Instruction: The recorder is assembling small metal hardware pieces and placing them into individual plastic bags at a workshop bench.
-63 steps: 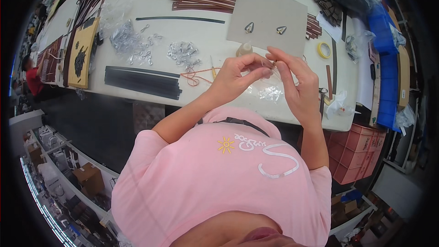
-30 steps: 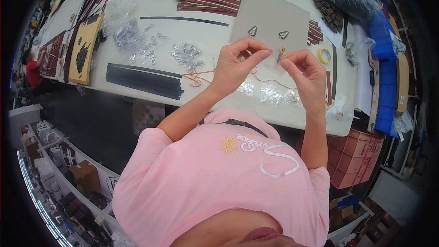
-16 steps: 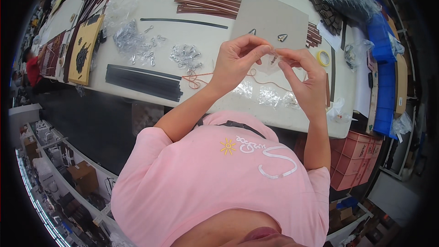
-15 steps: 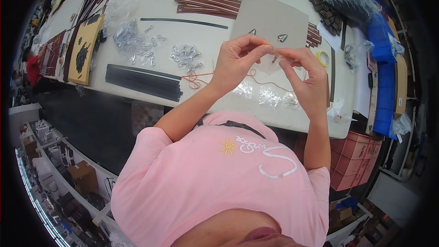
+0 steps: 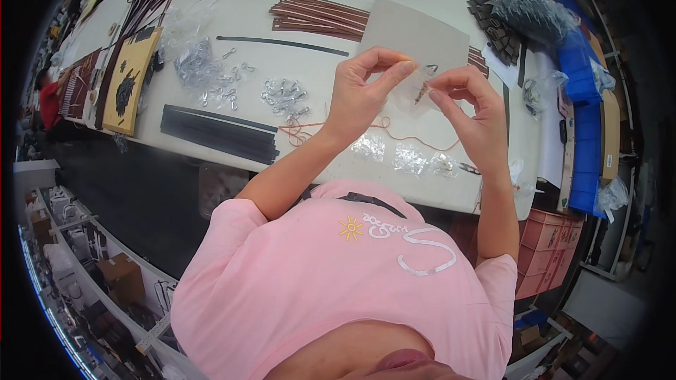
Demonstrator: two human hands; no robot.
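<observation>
glossy clear plastic bag [image 5: 412, 91]; shiny metal clips [image 5: 284, 96]; matt grey card [image 5: 415, 34]; smooth white table [image 5: 317, 21].

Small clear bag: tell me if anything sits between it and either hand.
Nothing visible does. The left hand and the right hand both pinch the small clear bag directly, raised above the white table. The grey card lies behind it, not between.

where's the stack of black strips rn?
In the head view, the stack of flat black strips lies on the white table near its front edge, left of the left hand, just below the pile of small silver metal clips.
</observation>
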